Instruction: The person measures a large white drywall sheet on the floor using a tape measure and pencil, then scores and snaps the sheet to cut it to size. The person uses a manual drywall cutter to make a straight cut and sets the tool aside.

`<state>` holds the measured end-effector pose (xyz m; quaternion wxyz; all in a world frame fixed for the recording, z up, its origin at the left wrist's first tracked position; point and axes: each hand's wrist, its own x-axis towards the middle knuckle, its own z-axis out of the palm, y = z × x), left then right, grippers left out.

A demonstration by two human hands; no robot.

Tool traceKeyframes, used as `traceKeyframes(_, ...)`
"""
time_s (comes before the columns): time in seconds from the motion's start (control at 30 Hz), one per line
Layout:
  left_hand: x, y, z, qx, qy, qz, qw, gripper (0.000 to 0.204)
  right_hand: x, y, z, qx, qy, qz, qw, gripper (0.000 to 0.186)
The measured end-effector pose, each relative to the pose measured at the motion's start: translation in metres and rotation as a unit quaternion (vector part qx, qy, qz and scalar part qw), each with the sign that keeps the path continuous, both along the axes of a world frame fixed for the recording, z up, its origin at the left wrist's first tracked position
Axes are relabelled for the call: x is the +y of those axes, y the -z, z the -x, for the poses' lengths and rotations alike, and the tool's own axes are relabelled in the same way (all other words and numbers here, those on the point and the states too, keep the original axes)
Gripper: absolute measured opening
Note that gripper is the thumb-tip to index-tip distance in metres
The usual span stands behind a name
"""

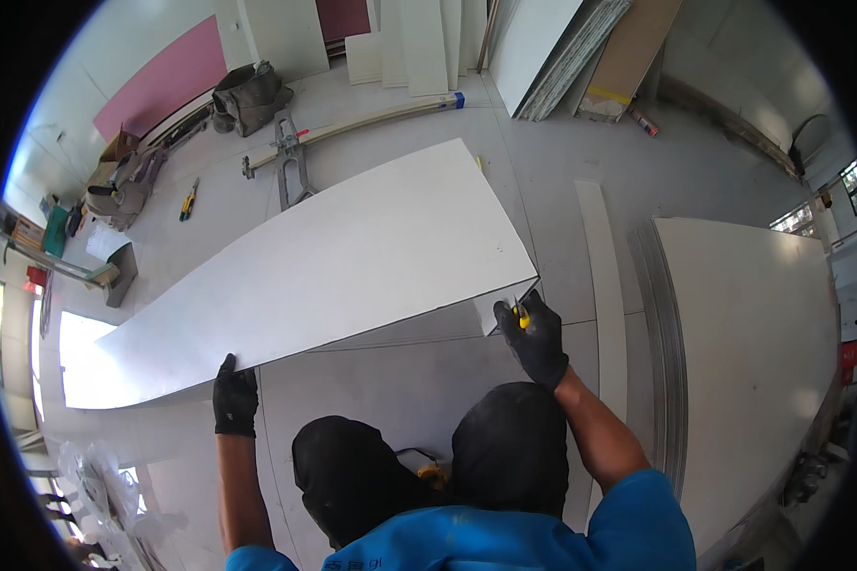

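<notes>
A long white panel [333, 257] stretches across the floor in front of me, its right end raised and its surface bowed. My left hand [235, 398], in a black glove, grips the panel's near edge, with the thumb on top and the fingers hidden beneath. At the near right corner, my gloved right hand [539, 344] is closed around a yellow utility knife [522, 317], its thin blade pointing away from me. A narrow white flap [491, 312] hangs down below the panel's edge there, beside the knife. Whether the blade touches it, I cannot tell.
Stacked white boards [743, 343] lie to the right, with a narrow white strip [602, 285] alongside. Beyond the panel are a long bar with a metal frame [293, 157], a dark bag [248, 100] and pliers [189, 200]. More boards [552, 57] lean against the back wall.
</notes>
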<state>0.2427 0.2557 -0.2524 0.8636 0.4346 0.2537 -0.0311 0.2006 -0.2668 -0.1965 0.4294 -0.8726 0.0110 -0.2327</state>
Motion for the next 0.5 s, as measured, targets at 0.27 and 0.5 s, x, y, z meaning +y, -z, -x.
traceKeyframes(0.27,-0.025,0.017,0.001,0.059,-0.040,0.025,0.997,0.012,-0.123,-0.094,-0.012,-0.034,-0.158,0.708,0.687,0.034)
traceKeyframes(0.5,0.057,0.092,0.042,-0.086,0.061,-0.026,0.994,0.021,-0.093,-0.146,-0.031,-0.008,-0.273,0.714,0.645,0.018)
